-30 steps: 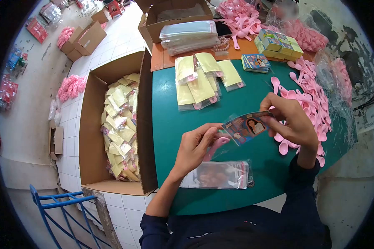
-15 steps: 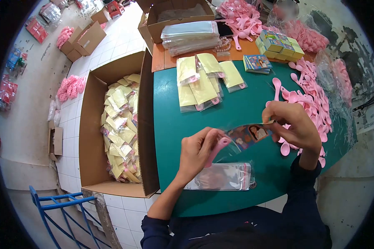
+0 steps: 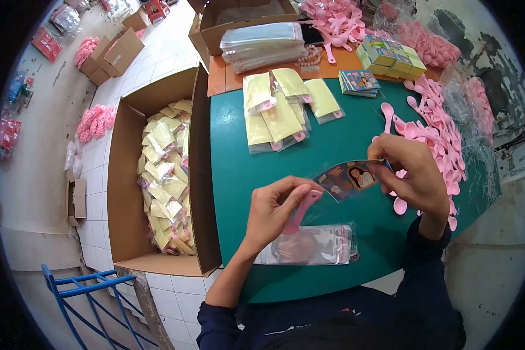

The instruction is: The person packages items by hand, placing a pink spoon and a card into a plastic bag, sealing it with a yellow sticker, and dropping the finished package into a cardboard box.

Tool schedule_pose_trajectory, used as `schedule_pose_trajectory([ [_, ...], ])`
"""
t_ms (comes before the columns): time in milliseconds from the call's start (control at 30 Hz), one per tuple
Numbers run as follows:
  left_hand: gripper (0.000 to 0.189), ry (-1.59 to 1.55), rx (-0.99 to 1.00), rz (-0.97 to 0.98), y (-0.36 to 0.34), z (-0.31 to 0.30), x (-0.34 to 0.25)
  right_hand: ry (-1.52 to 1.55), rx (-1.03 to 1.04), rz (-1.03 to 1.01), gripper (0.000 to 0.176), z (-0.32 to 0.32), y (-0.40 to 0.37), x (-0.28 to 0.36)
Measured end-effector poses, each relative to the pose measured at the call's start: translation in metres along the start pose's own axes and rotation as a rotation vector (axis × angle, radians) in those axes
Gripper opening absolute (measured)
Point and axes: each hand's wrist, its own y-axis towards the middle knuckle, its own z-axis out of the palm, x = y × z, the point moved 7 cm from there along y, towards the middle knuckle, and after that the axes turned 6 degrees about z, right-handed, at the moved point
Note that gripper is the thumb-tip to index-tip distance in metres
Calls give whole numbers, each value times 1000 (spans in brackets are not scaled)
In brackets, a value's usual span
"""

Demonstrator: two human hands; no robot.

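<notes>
My left hand (image 3: pixel 272 209) is closed with the thumb pressed on a pink plastic spoon (image 3: pixel 301 213), its holed handle end sticking up past the fingertips. A clear plastic bag, hard to make out, shows at the same fingertips. My right hand (image 3: pixel 411 175) pinches the right end of a colourful printed card (image 3: pixel 351 178), which bends slightly and reaches toward the left fingers. Beneath the hands lies a stack of clear plastic bags (image 3: pixel 315 245) on the green table (image 3: pixel 233 192). Close beyond my right hand spreads a heap of pink spoons (image 3: pixel 440 140).
Packed bags with yellow backs (image 3: pixel 283 119) lie at the table's far left. Behind are a card stack (image 3: pixel 359 83), bundled cards (image 3: pixel 385 55) and more clear bags (image 3: pixel 259 46). A tall cardboard box (image 3: pixel 207 233) of packed bags stands left, near a blue metal frame (image 3: pixel 84 283).
The card has been raised slightly and bends more, its printed face showing more clearly. My left hand still grips the spoon. The whole view has shifted a little.
</notes>
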Motion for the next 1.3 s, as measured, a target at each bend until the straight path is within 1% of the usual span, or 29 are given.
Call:
schedule_pose_trajectory([
  [33,19,-1,-21,-5,1,0,0,-17,-20,-26,11,-1,0,1],
  [133,21,51,-1,22,-1,1,3,43,94,32,11,4,0,3],
  [233,23,231,138,-52,-1,8,-7,92,205,79,14,18,5,-3],
  [333,33,184,153,11,0,13,-7,67,382,50,18,41,7,-11],
  [433,53,179,151,115,2,17,-19,-203,378,-196,23,53,6,-5],
  [467,59,146,148,99,4,19,-20,-140,307,-147,21,46,9,0],
  [533,73,71,144,61,7,23,-19,-104,310,-202,16,47,9,-5],
  [567,75,81,150,42,9,22,-19,-85,312,-228,15,46,8,-9],
  [600,77,92,157,20,10,19,-19,-45,314,-185,13,41,9,-18],
  [633,79,104,164,2,10,17,-19,61,272,-89,14,34,7,-29],
  [700,80,42,250,28,2,7,-11,263,175,99,17,21,6,-47],
  [733,81,12,298,48,1,4,-9,456,130,216,21,22,3,-53],
  [833,83,-160,145,-48,0,-5,-3,302,17,205,23,32,-2,-58],
  [867,83,-242,75,-71,0,-5,-6,376,-19,218,23,32,-4,-53],
  [967,82,-49,27,-19,-1,-9,-1,520,95,358,24,37,-12,-52],
  [1067,71,-60,94,-40,-4,-5,-1,415,-6,207,23,37,-12,-66],
  [1167,54,-283,140,-61,-3,-1,9,495,-60,223,21,45,-13,-78],
  [1200,50,-260,142,-90,-3,-1,12,619,-76,127,22,49,-12,-74],
  [1300,39,-221,147,-163,-3,-4,19,709,29,238,22,57,-12,-71],
])
